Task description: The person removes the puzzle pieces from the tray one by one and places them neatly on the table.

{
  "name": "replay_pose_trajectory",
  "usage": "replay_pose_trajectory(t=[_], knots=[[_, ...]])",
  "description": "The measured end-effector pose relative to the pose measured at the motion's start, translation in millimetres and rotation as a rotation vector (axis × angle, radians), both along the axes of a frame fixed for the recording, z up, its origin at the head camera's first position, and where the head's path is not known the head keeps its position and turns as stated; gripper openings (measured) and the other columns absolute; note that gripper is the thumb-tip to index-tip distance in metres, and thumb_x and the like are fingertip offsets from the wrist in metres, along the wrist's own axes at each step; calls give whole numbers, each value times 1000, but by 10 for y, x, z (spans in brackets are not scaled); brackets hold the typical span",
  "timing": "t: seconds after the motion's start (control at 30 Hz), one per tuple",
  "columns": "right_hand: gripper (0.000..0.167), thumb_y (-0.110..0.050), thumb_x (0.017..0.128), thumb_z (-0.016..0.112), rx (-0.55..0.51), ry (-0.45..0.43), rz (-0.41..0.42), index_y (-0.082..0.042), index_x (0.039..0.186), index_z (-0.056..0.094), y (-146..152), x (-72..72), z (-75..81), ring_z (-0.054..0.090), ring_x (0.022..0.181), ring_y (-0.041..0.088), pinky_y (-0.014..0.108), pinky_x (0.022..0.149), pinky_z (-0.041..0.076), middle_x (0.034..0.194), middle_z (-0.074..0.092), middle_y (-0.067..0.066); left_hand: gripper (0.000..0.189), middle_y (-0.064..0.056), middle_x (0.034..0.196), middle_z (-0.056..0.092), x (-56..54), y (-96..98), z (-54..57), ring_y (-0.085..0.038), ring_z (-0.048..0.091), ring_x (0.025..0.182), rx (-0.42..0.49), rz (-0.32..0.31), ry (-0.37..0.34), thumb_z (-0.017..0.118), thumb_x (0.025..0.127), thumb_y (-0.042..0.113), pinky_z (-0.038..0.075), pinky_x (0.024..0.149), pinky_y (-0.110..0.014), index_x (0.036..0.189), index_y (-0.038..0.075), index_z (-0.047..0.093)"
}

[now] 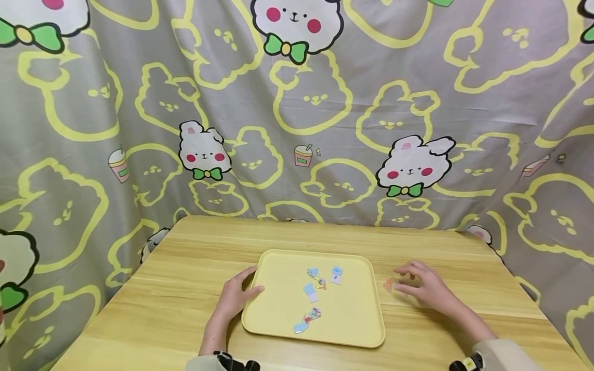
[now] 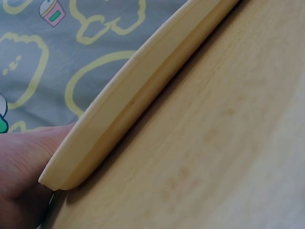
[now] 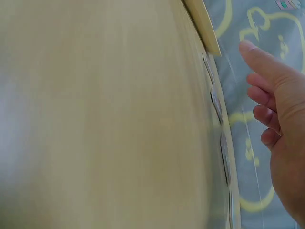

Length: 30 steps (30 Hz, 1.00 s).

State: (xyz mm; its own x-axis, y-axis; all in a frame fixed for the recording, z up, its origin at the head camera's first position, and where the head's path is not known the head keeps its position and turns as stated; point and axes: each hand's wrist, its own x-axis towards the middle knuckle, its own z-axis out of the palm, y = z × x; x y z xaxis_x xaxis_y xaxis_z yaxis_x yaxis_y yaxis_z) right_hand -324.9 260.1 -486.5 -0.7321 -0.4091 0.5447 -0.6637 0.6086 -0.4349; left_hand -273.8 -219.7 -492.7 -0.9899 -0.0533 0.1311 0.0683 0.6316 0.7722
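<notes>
A yellow tray (image 1: 274, 314) lies on the wooden table, with its left edge gripped by my left hand (image 1: 234, 296). The thumb comes over the rim and the other fingers lie along the outside. In the left wrist view that hand (image 2: 24, 176) shows behind the tray's corner (image 2: 95, 138). My right hand (image 1: 424, 286) hovers right of the tray with loosely bent fingers, holding nothing. Close by its fingertips is a small flat orange piece (image 1: 388, 285). The right wrist view shows this hand (image 3: 286, 114) raised above several thin flat pieces (image 3: 225, 157).
Small flat colourful pieces lie in the tray: a blue-and-white one (image 1: 336, 274) at upper right, another (image 1: 310, 292) in the middle and a joined strip (image 1: 307, 320) near the front. A patterned curtain (image 1: 260, 113) hangs behind the table (image 1: 209, 237).
</notes>
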Motion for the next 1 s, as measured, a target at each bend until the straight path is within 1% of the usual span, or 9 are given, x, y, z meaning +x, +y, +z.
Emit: replay_pose_trajectory(t=[0.13,0.23,0.37,0.53,0.63,0.73,0.87,0.93,1.0], knots=[[37,-14,74,84,3,-2,53,-3,106,71,-186,-86,12,50,76,8,19,59,44,93,64,3,60,-20,143,54,-4,-3,9,-42,47,135,-5,0,9,75,86,25,40,111,-58,141,10,53],[38,-18,77,82,8,-29,90,-3,109,70,-326,-143,24,50,79,10,21,63,45,96,63,3,61,-21,143,53,-1,-7,17,-43,46,135,-7,-2,12,75,87,25,40,111,-58,141,8,53],[41,-24,80,81,27,-77,135,-3,112,69,-517,-207,41,50,83,10,22,68,46,101,63,5,61,-21,145,52,8,-6,23,-43,45,136,12,-3,-1,75,87,25,39,112,-59,141,9,52],[45,-28,79,81,78,-108,202,-3,114,68,-748,-291,59,52,89,16,26,73,49,102,61,5,60,-22,145,51,12,-14,5,-44,44,136,17,6,-1,75,87,24,38,112,-59,141,9,53],[47,-30,79,81,123,-107,217,-2,114,68,-865,-339,66,52,92,16,27,75,49,101,61,4,60,-22,144,52,10,-9,-12,-44,45,136,17,9,1,75,86,23,38,112,-59,140,9,53],[49,-33,78,81,161,-138,229,-1,115,68,-954,-374,70,50,90,14,26,75,48,99,61,3,60,-21,145,52,9,3,-32,-43,44,137,22,9,-3,75,86,23,38,113,-58,140,9,53],[55,-39,79,79,212,-204,233,-2,118,67,-1042,-402,76,46,89,11,23,74,45,98,57,0,61,-20,145,52,12,12,-39,-43,45,136,18,4,6,76,85,22,38,113,-58,140,8,54],[58,-42,78,78,236,-217,229,-3,119,67,-1079,-415,80,45,88,9,22,73,44,97,55,-2,61,-19,145,52,10,11,-32,-43,45,136,19,6,11,76,85,22,37,114,-57,140,8,54],[59,-43,78,78,259,-211,229,-3,120,66,-1110,-430,82,44,88,8,21,73,44,97,54,-3,61,-20,144,53,4,6,-24,-44,46,135,4,0,30,76,85,23,38,112,-58,139,7,54]])
